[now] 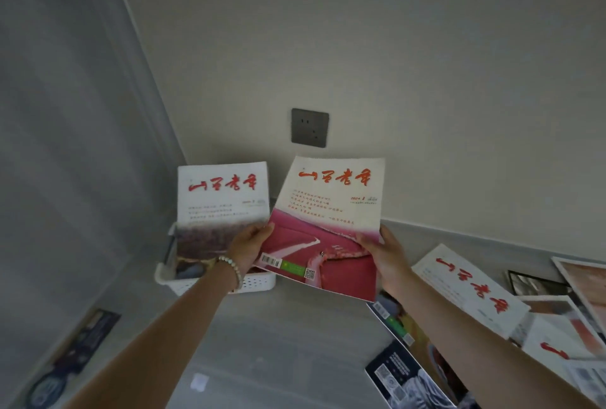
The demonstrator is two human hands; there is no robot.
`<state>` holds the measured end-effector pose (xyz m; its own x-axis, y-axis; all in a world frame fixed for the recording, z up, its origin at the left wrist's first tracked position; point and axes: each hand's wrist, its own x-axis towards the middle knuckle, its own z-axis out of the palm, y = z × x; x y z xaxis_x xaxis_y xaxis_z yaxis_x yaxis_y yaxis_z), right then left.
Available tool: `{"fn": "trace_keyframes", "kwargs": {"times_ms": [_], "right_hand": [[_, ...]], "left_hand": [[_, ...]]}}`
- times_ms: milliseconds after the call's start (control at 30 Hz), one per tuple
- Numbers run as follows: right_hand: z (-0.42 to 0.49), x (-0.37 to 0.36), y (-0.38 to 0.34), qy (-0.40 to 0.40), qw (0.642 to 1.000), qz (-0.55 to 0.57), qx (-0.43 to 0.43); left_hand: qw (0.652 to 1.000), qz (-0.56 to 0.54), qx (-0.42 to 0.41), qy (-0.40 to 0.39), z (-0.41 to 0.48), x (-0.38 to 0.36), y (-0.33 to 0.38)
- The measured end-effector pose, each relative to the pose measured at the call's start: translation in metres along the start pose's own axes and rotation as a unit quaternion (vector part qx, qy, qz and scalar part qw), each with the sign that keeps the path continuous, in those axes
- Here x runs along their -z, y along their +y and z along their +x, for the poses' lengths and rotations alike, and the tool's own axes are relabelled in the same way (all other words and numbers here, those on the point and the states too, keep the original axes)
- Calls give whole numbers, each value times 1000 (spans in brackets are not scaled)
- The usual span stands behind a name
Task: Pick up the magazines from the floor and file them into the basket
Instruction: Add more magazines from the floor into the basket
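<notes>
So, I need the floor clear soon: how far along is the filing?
Done: an upright magazine stands in the white basket. In hand: left hand and right hand hold a pink-covered magazine, not yet filed. Left: several magazines lie on the floor at right, plus a dark magazine at left.

- The raised magazine (328, 212) has a white upper cover with red brush lettering, a pink-red picture below and a barcode near its lower left corner. It is held in the air, tilted, with the left hand (249, 244) and right hand (387, 257) gripping its lower sides.
- The standing magazine (223, 208) carries the same red title and is upright in the basket, cover facing out.
- The basket (255, 284) is white perforated plastic and sits on the floor by the wall, with more issues tucked in at its left.
- The floor magazines (469, 290) lie flat and overlapping to the right.
- A dark magazine (82, 349) lies alone at the left.
</notes>
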<state>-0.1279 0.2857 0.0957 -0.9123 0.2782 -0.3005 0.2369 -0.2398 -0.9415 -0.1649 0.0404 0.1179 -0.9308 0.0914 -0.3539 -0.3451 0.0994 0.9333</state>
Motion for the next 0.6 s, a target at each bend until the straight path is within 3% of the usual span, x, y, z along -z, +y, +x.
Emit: {"fn": "trace_keyframes", "kwargs": {"times_ms": [300,600], "right_hand": [[24,-142,-5,-85,994,-69,29],[69,-208,19,-53,977,-200,52]], "left_hand": [[999,-22,17,37,39,141,6],[995,-6,36,95,73,194,-13]]}}
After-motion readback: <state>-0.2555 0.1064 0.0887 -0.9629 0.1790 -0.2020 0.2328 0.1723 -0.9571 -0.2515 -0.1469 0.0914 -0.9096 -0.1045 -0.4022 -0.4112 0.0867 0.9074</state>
